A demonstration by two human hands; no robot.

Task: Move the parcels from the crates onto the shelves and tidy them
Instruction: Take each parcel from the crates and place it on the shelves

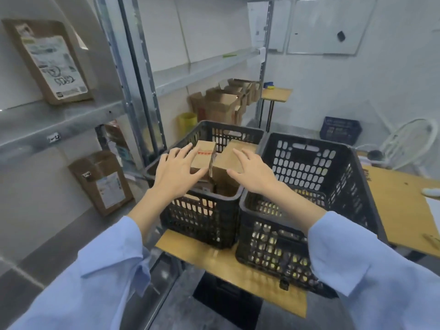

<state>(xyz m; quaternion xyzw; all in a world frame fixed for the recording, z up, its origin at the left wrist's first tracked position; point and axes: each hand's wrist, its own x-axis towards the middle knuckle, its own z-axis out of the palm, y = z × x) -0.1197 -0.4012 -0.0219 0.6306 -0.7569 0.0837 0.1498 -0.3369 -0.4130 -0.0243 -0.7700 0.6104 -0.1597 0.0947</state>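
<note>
Two black plastic crates stand side by side on a wooden table. The left crate (204, 225) holds cardboard parcels. A small box with red tape (205, 152) stands beside a larger plain box (232, 158). My left hand (177, 171) hovers over the small box with fingers spread, thumb at its near side. Above the larger box, my right hand (251, 171) is spread open. The right crate (307, 210) seems to hold small yellowish items at its bottom. On the metal shelves at left, one parcel (51, 63) leans on the upper shelf and another (102, 182) on the lower.
The metal shelf upright (140, 91) rises just left of the crates. Open cardboard boxes (223, 103) and a yellow bin (188, 120) sit behind. A blue crate (340, 129), a white fan (409, 141) and a second wooden table (404, 208) lie to the right.
</note>
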